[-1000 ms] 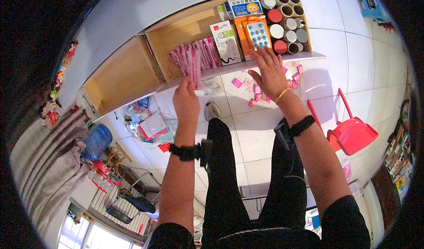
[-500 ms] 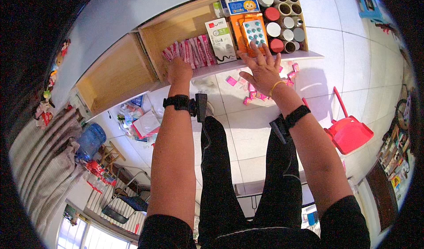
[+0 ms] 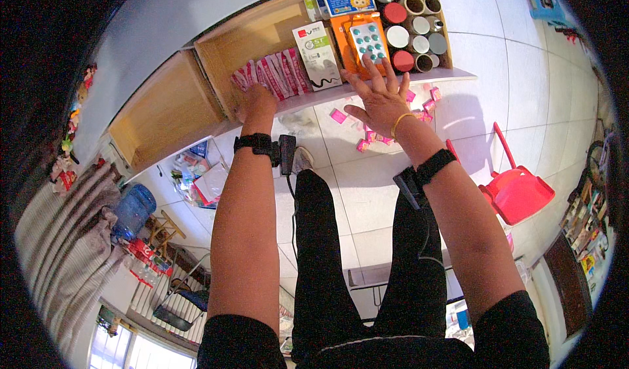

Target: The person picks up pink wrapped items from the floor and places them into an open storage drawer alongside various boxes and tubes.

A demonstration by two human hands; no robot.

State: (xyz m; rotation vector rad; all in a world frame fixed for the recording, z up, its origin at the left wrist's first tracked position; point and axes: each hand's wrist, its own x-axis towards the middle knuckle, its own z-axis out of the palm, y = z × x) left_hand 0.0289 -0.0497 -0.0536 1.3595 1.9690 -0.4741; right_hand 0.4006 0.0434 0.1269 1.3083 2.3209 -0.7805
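My left hand [image 3: 258, 103] reaches into the wooden drawer [image 3: 219, 41] at the near end of a row of pink striped sachets [image 3: 282, 73]. Its fingers curl down and in, touching the row; the fingertips are hidden, so what they hold cannot be made out. My right hand [image 3: 382, 102] is open with fingers spread. Its fingertips lie over the lower edge of a blister pack of teal pills [image 3: 368, 39], which rests on an orange box [image 3: 341, 35]. Between the hands stands a white box [image 3: 318, 55]. A blue and white box [image 3: 347, 0] lies behind the orange one.
Several round bottles and tubes [image 3: 397, 37] with red, white and grey tops fill the drawer's right end. Beside it is another wooden compartment [image 3: 164, 107]. Small pink boxes [image 3: 372, 136] lie scattered on the tiled floor below, with a red dustpan [image 3: 521, 195] farther right.
The whole view has shifted slightly, with the drawer now a little farther left. Both hands stay at about the same places over the drawer's contents.
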